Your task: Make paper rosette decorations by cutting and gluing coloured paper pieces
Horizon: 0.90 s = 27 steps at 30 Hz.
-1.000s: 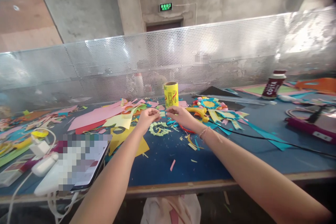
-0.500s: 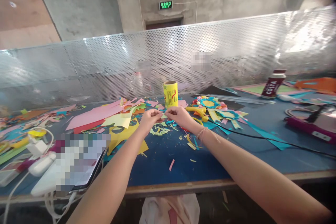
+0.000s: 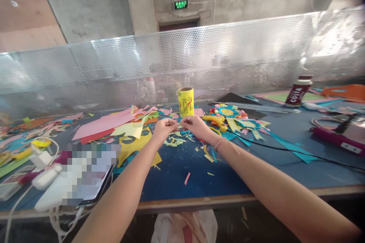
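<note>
My left hand (image 3: pixel 165 128) and my right hand (image 3: pixel 194 126) meet over the middle of the table, fingers pinched. Between their fingertips is a small light-green paper piece (image 3: pixel 179 125), mostly covered by the fingers. Just behind the hands a yellow roll of tape (image 3: pixel 186 101) stands upright. Below them lies a heap of pale green paper scraps (image 3: pixel 174 139). A yellow glue gun (image 3: pixel 214 121) with a black cord rests right beside my right hand. Left of my left hand are a yellow cut sheet (image 3: pixel 134 147) and a pale yellow sheet (image 3: pixel 134 128).
Pink paper (image 3: pixel 104 121) spreads to the left. A tablet (image 3: pixel 98 182) with white cables lies near the front left edge. A paper flower wreath (image 3: pixel 228 111), a dark red bottle (image 3: pixel 298 92) and a purple power strip (image 3: pixel 336 140) sit to the right. A perforated metal screen (image 3: pixel 114 72) stands behind.
Both hands hold almost the same pose around the small green paper. The whole view has shifted very slightly; nothing on the table has visibly moved.
</note>
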Motion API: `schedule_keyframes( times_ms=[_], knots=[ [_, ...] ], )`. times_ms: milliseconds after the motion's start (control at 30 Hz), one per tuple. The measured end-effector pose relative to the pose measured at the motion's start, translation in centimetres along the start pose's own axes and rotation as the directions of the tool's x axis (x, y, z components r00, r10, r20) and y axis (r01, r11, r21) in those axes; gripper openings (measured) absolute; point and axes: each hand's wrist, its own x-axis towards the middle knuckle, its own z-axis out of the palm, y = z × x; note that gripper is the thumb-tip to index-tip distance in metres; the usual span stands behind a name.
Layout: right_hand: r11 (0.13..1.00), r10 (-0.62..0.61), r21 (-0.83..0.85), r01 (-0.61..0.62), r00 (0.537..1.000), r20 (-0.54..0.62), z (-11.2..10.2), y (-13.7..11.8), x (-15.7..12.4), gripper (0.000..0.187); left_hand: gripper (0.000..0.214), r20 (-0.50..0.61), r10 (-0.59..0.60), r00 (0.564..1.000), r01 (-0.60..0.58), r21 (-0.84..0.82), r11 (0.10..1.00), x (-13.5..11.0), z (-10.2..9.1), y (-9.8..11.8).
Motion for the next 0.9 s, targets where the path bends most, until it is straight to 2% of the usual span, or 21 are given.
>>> schedule_keyframes(
  times_ms=[467, 667, 900],
  knots=[
    [0.996, -0.056, -0.065, 0.056, 0.998, 0.007, -0.1, -0.6, -0.2, 0.02, 0.021, 0.007, 0.036, 0.999, -0.037, 0.042, 0.998, 0.1, 0.0, 0.1],
    [0.993, -0.089, -0.082, 0.088, 0.996, -0.009, -0.3, -1.3, -0.5, 0.019, 0.016, 0.021, -0.007, 1.0, 0.006, 0.02, 1.0, -0.1, 0.0, 0.2],
    [0.999, -0.037, 0.001, 0.037, 0.999, 0.0, 0.1, -1.2, -0.5, 0.014, 0.017, 0.011, 0.121, 0.993, -0.121, 0.24, 0.963, -0.1, -0.1, 0.4]
  ],
)
